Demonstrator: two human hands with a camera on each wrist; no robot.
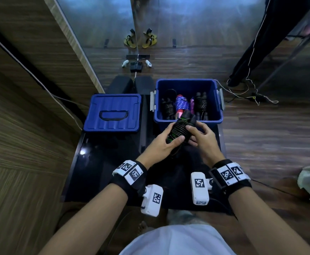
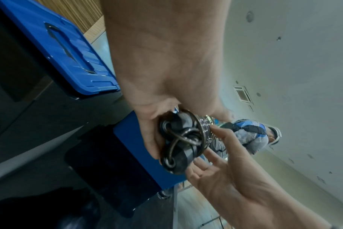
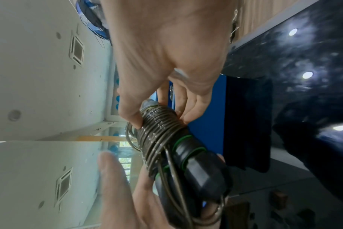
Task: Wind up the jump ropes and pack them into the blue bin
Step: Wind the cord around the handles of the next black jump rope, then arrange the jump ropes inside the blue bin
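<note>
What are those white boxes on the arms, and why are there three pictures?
Those boxes are small cameras strapped to a person's wrists. One picture comes from a camera on the head, looking down; the other two look along each hand. On the dark table sit a blue bin with wound ropes inside and its lid beside it. The left hand and right hand together hold a black jump rope, its cord wound round the handles.

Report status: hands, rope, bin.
Left hand and right hand both grip wound black rope. Blue bin open, bundles inside. Nothing blocking.
</note>
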